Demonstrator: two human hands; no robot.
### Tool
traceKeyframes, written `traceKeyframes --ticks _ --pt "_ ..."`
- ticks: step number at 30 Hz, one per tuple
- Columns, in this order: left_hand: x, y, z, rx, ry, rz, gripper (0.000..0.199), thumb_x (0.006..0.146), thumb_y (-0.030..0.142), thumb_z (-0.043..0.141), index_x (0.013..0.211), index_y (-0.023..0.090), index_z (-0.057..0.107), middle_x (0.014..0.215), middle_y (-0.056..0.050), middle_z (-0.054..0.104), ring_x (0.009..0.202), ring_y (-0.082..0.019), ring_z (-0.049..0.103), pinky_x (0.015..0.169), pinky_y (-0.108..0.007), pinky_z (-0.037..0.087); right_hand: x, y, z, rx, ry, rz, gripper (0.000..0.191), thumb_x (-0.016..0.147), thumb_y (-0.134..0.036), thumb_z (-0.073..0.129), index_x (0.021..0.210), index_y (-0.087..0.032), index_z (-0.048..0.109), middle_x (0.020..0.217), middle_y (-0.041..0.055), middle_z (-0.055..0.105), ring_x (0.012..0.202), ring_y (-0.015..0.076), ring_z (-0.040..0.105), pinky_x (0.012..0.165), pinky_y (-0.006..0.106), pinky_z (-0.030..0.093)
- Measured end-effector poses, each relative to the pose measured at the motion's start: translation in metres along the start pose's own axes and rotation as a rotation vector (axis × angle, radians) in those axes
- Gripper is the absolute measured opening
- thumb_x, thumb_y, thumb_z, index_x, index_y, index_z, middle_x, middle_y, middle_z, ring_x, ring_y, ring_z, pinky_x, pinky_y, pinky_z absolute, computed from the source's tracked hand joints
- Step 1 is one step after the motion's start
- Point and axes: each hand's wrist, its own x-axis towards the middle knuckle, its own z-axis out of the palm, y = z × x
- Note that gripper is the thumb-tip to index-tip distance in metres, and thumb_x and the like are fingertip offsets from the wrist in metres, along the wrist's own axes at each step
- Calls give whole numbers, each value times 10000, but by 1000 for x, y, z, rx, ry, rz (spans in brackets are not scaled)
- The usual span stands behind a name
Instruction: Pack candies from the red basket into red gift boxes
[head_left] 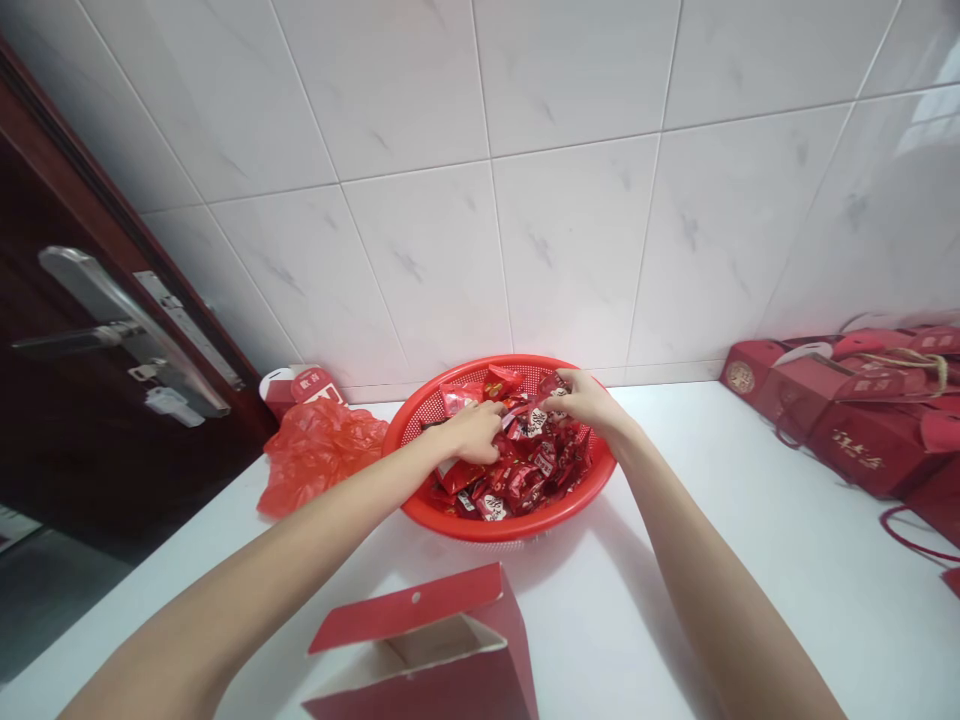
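Both hands are inside a red plastic basket (499, 530) filled with red-wrapped candies (517, 480). My left hand (474, 433) lies on the candies left of the middle, its fingers curled down among the wrappers; what it holds, if anything, is hidden. My right hand (583, 400) is at the basket's right rear, fingers bent around a wrapped candy (556, 393) with a pale label. An open red box (450, 680) stands in front of the basket, its flap raised and its pale inside showing.
A crumpled red plastic bag (319, 455) lies left of the basket, with a small red box (300, 388) behind it. Several red gift boxes (862, 420) with cords stand at the right by the tiled wall (570, 250). A dark door (75, 400) is at the left.
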Motion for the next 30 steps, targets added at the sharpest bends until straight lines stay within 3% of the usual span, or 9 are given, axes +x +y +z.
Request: traceKeyframes --ticks 3,6,8,12,15,20,24,30 --pt "-1 0 0 99 15 -1 360 707 150 634 1044 96 748 1456 -185 527 1306 -355 519 1094 -420 426 0 0 0 -5 -1 -5 179 659 -93 654 731 -200 530 609 -52 591 556 125 582 494 222 472" --pt "-4 0 -1 117 -6 3 248 729 214 656 937 167 783 1454 -135 542 1323 -362 504 1108 -459 405 0 0 0 -1 1 -5 175 656 -93 651 736 -200 538 618 -50 598 561 127 583 501 226 473" --pt "-6 -1 -2 104 -23 7 261 732 280 687 965 224 791 1468 -98 534 1334 -366 494 1118 -481 390 0 0 0 -6 -1 -3 175 655 -92 648 737 -200 538 608 -50 594 554 127 580 505 229 472" --pt "-7 -1 -1 85 -32 -4 634 711 381 748 1318 224 653 1561 -144 419 1397 -387 425 1168 -523 318 2 1 0 -22 -7 -8 166 656 -94 639 751 -196 547 611 -43 599 554 132 580 510 237 476" --pt "-5 1 0 69 -72 -21 756 689 476 774 1373 200 605 1607 -175 332 1447 -391 351 1201 -529 250 3 3 0 -21 -12 -15 166 646 -100 636 758 -192 556 614 -41 598 560 133 579 514 239 476" --pt "-2 6 -2 116 -77 -10 489 695 489 772 1093 204 759 1487 -156 485 1346 -364 463 1148 -501 337 5 7 0 1 -17 -23 182 620 -123 643 761 -192 551 607 -46 589 550 128 562 509 239 462" --pt "-3 6 -4 180 -7 -17 174 780 260 675 908 204 780 1366 -122 604 1244 -324 556 1067 -465 419 5 7 0 7 -24 -33 190 609 -140 653 748 -196 535 587 -56 567 535 124 556 513 244 465" --pt "-5 -6 -6 226 95 -154 255 796 112 585 975 160 760 1169 -147 692 1140 -313 622 982 -437 471 2 3 0 -15 -2 -5 200 622 -135 654 749 -202 515 584 -70 547 528 119 556 499 233 453"
